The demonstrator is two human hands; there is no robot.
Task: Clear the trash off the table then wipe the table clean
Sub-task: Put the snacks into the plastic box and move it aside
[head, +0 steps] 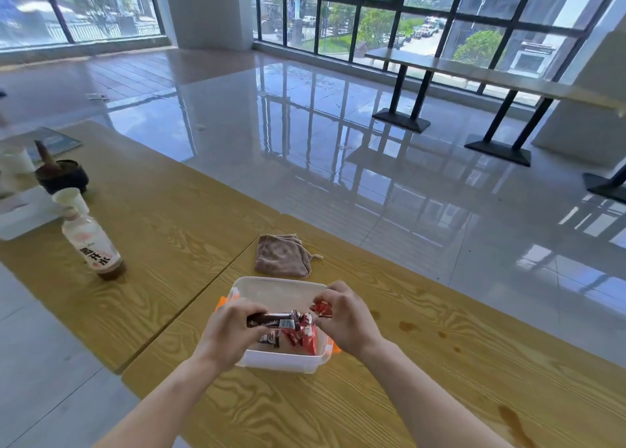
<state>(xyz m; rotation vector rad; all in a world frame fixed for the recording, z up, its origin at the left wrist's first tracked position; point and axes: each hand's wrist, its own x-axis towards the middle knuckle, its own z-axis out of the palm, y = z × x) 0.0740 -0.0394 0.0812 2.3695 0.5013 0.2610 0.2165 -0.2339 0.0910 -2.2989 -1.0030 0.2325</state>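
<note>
A white plastic box (277, 292) with orange clips sits on the wooden table (423, 363) in front of me. Both hands hover over it. My left hand (228, 332) grips a dark brown snack wrapper (271, 319). My right hand (345, 315) pinches a small red wrapper (321, 309). More red and brown wrappers (301, 337) lie inside the box. A folded pinkish-brown cloth (283, 256) rests on the table just beyond the box. Brown spill stains (408, 326) mark the wood to the right, with a longer streak (513, 425) near the front right.
On the adjoining table to the left stand a drink bottle (96, 244), a paper cup (71, 200), a dark bowl with a pestle (61, 175) and a white tray (23, 214). The table's far edge drops to a glossy tiled floor. Another long table (474, 71) stands by the windows.
</note>
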